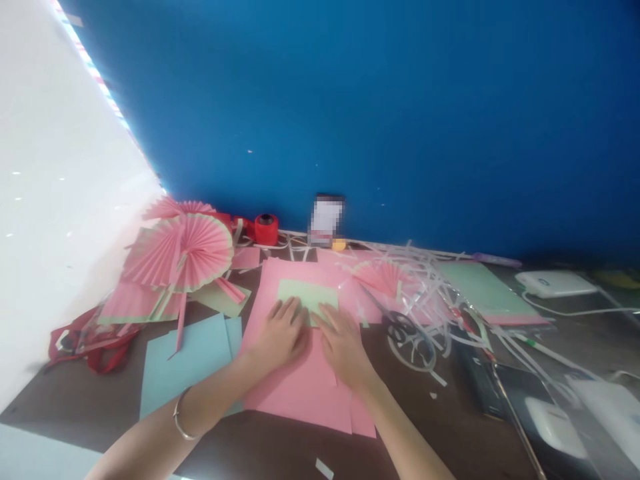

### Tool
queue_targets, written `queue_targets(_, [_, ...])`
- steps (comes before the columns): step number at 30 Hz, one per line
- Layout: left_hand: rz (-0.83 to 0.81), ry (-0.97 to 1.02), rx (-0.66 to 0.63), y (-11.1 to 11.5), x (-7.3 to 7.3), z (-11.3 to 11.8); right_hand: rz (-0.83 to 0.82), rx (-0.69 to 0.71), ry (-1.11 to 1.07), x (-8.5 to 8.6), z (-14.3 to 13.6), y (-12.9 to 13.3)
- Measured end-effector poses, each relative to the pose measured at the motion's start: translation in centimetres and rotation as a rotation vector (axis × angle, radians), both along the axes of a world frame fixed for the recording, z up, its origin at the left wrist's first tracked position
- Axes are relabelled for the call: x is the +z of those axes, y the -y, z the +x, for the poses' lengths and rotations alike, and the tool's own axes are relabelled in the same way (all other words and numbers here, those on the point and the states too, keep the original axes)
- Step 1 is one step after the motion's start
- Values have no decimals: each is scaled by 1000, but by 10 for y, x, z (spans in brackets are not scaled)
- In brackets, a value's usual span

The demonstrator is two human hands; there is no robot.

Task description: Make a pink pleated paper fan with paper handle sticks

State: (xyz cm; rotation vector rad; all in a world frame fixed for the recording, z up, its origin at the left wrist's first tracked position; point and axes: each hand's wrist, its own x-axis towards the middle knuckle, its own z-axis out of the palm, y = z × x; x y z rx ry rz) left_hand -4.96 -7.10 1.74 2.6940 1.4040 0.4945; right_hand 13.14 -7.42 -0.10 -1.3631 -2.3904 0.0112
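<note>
Left hand (278,335) flat, fingers together, pressing pink sheet (300,380). Right hand (342,344) flat alongside, fingers slightly spread. Green paper (309,295) under both sets of fingertips. Scissors (406,333) right of right fingers.

no legible text anywhere, card (326,220) by the wall blurred out
</note>
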Motion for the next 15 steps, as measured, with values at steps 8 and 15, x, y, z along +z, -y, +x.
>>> queue_targets(8, [-2, 56, 95, -1, -2, -1, 84, 49, -96, 4, 0, 2])
queue_targets(15, [23, 102, 195, -3, -7, 2, 97, 170, -116, 5, 1, 5])
